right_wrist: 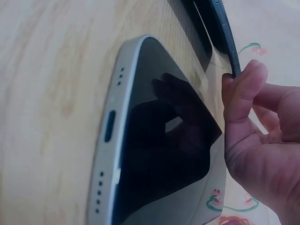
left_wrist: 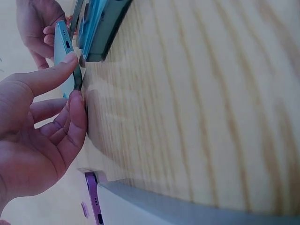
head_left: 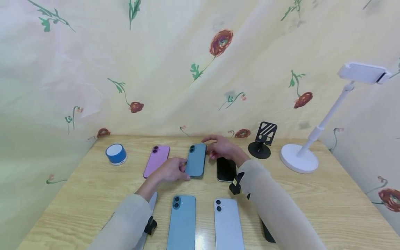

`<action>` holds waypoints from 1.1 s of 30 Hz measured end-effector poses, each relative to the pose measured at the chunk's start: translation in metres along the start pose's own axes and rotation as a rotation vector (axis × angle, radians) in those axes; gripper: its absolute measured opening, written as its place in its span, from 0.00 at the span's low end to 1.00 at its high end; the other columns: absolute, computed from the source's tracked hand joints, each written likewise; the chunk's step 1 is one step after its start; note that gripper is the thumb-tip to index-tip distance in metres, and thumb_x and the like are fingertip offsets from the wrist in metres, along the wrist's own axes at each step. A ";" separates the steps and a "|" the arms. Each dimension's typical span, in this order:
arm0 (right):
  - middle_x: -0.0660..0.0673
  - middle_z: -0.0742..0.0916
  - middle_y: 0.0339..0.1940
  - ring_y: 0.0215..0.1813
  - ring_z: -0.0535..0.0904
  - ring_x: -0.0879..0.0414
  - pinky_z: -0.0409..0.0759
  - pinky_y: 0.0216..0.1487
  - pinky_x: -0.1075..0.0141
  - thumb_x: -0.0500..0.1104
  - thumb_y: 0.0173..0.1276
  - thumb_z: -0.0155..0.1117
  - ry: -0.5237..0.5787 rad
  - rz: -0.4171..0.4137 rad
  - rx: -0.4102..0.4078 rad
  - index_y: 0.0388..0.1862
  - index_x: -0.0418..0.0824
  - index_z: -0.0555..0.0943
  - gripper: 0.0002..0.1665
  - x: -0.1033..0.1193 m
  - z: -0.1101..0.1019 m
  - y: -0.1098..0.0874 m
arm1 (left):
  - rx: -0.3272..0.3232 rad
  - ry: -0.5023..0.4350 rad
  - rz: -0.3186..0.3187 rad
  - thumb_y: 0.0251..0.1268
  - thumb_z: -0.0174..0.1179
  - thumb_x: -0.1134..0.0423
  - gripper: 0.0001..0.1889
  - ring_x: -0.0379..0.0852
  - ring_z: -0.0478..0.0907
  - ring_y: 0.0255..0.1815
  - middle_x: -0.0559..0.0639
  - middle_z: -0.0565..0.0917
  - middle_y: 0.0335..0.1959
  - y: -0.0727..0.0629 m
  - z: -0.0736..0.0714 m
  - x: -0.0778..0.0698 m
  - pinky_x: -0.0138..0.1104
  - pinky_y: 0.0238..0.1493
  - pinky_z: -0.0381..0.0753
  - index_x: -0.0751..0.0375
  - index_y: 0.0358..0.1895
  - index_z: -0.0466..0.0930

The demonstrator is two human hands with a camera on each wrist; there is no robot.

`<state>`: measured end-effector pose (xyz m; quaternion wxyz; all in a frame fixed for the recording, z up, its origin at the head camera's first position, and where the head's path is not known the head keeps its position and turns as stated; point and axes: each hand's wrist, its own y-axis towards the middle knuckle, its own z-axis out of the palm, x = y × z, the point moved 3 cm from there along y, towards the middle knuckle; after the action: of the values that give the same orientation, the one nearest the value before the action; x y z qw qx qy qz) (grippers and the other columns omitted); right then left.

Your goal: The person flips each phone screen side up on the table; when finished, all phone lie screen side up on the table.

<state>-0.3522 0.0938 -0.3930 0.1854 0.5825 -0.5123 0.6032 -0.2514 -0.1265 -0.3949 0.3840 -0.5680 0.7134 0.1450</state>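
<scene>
A teal phone is held back-up between both hands at the back middle of the table, tilted with part of its edge raised. My left hand pinches its lower left corner; in the left wrist view the thumb lies on the bottom edge with fingers beneath. My right hand grips the upper right edge, thumb and fingertips at the corner in the right wrist view. Below that hand a phone with a black screen lies face up. Left of my left hand lies a purple phone.
Closer to me lie a blue phone and a pale lavender phone. My forearms partly cover a light phone and a dark one. A blue-and-white round container, a black stand and a white stand stand farther back.
</scene>
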 end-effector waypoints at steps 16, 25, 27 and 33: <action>0.46 0.84 0.31 0.24 0.76 0.58 0.76 0.27 0.70 0.31 0.79 0.58 -0.050 -0.074 -0.040 0.68 0.42 0.81 0.23 -0.004 -0.002 -0.001 | 0.040 -0.047 0.026 0.66 0.73 0.69 0.41 0.41 0.74 0.30 0.49 0.79 0.41 -0.003 0.002 0.003 0.28 0.30 0.72 0.68 0.80 0.64; 0.44 0.86 0.35 0.23 0.76 0.57 0.78 0.27 0.70 0.32 0.79 0.60 -0.073 -0.096 -0.059 0.68 0.43 0.83 0.22 0.000 -0.001 -0.006 | 0.043 -0.072 0.029 0.60 0.78 0.64 0.43 0.41 0.76 0.27 0.50 0.81 0.48 -0.006 -0.002 0.004 0.30 0.30 0.76 0.61 0.79 0.69; 0.43 0.87 0.38 0.24 0.77 0.57 0.78 0.28 0.69 0.32 0.79 0.60 -0.074 -0.101 -0.054 0.68 0.43 0.83 0.22 0.002 0.000 -0.006 | 0.047 -0.070 0.028 0.60 0.79 0.60 0.43 0.42 0.76 0.27 0.51 0.82 0.49 -0.008 -0.002 0.003 0.31 0.31 0.75 0.61 0.78 0.70; 0.39 0.87 0.52 0.25 0.77 0.58 0.79 0.28 0.70 0.31 0.78 0.61 -0.072 -0.127 -0.041 0.72 0.38 0.79 0.25 0.009 0.004 -0.007 | 0.059 -0.069 0.014 0.66 0.74 0.45 0.42 0.44 0.80 0.31 0.50 0.84 0.47 -0.010 -0.004 0.001 0.34 0.34 0.76 0.57 0.79 0.70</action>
<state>-0.3472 0.0902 -0.3832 0.2166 0.6313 -0.4927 0.5584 -0.2441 -0.1329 -0.3905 0.4239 -0.5462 0.7075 0.1462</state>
